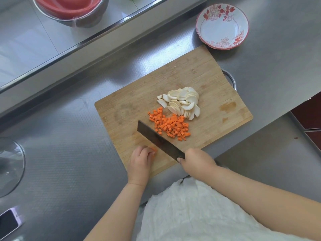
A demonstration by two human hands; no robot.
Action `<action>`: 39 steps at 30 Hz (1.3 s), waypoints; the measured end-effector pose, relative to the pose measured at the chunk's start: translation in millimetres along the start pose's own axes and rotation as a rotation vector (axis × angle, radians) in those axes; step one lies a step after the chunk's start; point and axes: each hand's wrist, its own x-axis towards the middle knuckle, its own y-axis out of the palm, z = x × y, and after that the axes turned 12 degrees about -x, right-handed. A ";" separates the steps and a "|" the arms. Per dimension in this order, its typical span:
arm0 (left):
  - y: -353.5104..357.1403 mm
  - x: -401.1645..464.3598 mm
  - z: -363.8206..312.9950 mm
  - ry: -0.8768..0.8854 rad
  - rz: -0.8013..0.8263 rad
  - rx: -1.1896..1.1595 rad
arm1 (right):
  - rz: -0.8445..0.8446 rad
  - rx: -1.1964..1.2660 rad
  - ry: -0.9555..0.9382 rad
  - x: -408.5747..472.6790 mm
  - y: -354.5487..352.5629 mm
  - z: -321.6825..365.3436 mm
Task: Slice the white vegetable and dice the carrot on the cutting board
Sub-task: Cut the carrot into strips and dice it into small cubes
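A wooden cutting board (217,80) lies on the steel counter. On it sits a pile of white vegetable slices (182,102), and just in front of that a heap of small orange carrot dice (171,126). My left hand (141,161) holds down a small remaining bit of carrot (154,149) with curled fingertips at the board's near edge. My right hand (196,161) grips the handle of a dark cleaver (158,139). Its blade stands right beside the carrot bit, between my left hand and the diced heap.
A white bowl with red flowers (222,26) stands beyond the board on the right. A metal bowl with red contents (71,11) sits on the raised ledge at back left. A glass lid (10,164) and a phone (7,223) lie at the left.
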 end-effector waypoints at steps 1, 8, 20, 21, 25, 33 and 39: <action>-0.6 -1.6 0.4 0.003 -0.014 -0.008 | -0.041 -0.057 -0.020 -1.8 3.2 1.4; -0.8 -6.6 2.7 0.022 -0.017 0.043 | -0.099 -0.290 -0.158 -18.1 4.4 -0.2; -0.1 -4.9 2.8 0.036 -0.009 0.036 | 0.045 -0.297 -0.051 -24.3 -0.7 17.9; 0.1 -4.4 2.9 0.038 -0.007 0.037 | 0.043 -0.292 -0.044 -22.7 0.8 18.0; -1.3 -4.1 1.0 0.049 0.012 0.056 | 0.024 -0.166 -0.010 -13.2 5.5 9.4; -4.7 -10.1 -4.2 0.026 -0.003 0.043 | -0.065 -0.054 -0.050 -13.6 9.8 1.9; -5.6 -10.5 -2.6 0.055 -0.015 0.082 | -0.126 -0.247 -0.181 -24.0 11.8 5.7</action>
